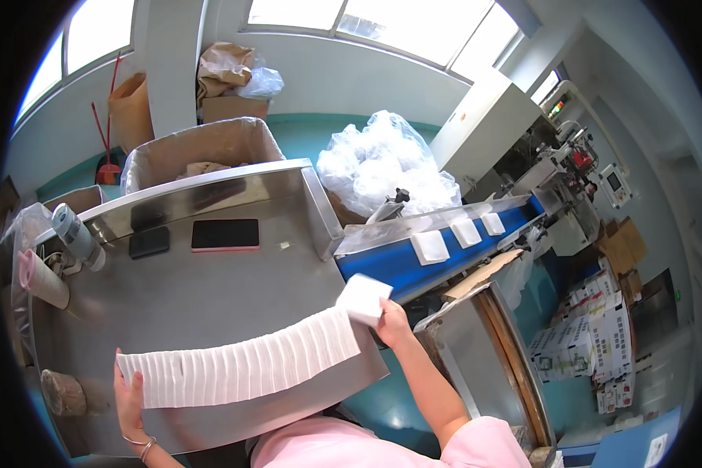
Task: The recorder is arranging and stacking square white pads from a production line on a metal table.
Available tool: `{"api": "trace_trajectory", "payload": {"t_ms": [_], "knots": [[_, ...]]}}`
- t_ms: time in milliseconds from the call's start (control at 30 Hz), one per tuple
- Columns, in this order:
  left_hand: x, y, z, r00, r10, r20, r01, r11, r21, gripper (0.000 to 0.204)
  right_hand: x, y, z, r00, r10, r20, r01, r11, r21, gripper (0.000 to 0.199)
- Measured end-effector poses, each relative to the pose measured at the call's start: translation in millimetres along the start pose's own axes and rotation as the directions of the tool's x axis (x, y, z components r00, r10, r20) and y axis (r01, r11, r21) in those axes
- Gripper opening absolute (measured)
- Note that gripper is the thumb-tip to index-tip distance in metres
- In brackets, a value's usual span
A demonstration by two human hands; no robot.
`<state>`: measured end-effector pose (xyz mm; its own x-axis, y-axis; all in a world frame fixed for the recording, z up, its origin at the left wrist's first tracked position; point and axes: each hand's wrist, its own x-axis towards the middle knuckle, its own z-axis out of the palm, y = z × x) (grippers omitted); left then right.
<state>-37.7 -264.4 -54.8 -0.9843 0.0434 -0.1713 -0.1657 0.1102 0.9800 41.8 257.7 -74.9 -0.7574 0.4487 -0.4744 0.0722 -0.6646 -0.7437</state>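
Long row of stacked white sheets (238, 366) lies across the near part of the steel tabletop (210, 288). Left hand (129, 402) presses flat, fingers spread, against the row's left end. Right hand (390, 321) grips a single white pad (363, 299) at the row's right end, near the tabletop edge. Blue conveyor belt (398, 261) just right carries three white pads. Black phone (225, 234) lies far on the tabletop.
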Motion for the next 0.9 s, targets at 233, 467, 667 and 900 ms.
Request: {"api": "trace_trajectory", "payload": {"t_ms": [233, 467, 667, 900], "knots": [[-3, 4, 6, 0.997, 0.024, 0.076, -0.025, 1.0, 0.006, 0.071, -31, 17, 30, 0.928, 0.269, 0.259, 0.014, 0.669, -0.743, 0.036], [0, 1, 8, 0.995, 0.022, 0.093, -0.022, 1.0, 0.003, 0.072, -25, 13, 17, 0.926, 0.049, 0.375, 0.211, 0.756, -0.62, 0.029], [-1, 4, 16, 0.999, 0.025, 0.046, -0.026, 1.0, 0.017, 0.08, -30, 1, 28, 0.996, 0.031, -0.083, -0.056, 0.946, -0.318, 0.052], [1, 7, 20, 0.991, 0.028, 0.132, -0.032, 0.999, 0.028, 0.079, -32, 13, 20, 0.936, 0.296, 0.189, -0.114, 0.764, -0.635, 0.04]]}}
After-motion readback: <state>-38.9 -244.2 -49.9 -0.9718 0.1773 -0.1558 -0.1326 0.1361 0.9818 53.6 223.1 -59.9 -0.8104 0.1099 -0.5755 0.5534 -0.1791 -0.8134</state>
